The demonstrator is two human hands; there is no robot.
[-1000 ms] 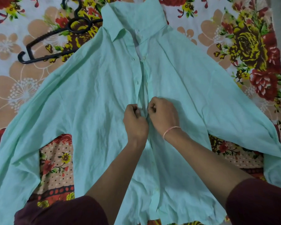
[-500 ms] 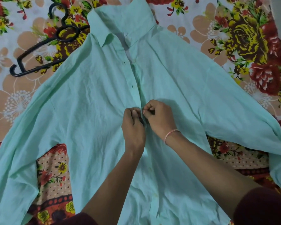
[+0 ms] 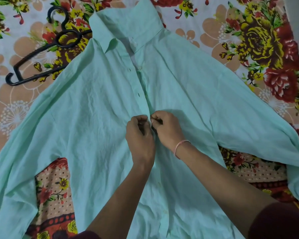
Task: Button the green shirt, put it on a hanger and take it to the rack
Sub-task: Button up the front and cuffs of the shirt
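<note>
The pale green shirt lies spread flat, front up, collar at the top and both sleeves splayed outward. My left hand pinches the buttonhole edge of the front placket at mid-chest. Facing it, my right hand pinches the button edge, fingertips touching the left hand's; a pink thread band circles that wrist. The button itself is hidden between the fingers. Above the hands the placket lies apart, with empty buttonholes showing. A black plastic hanger rests at the upper left, its right end tucked under the shirt's shoulder.
Everything rests on a flowered bedsheet in red, yellow and beige. Patches of a dotted red border show below each sleeve. Dark maroon sleeves cover my upper arms at the bottom edge.
Both hands stay on the same placket spot, fingers shifting slightly. My view has drifted so the shirt and hanger sit lower and further left in frame.
</note>
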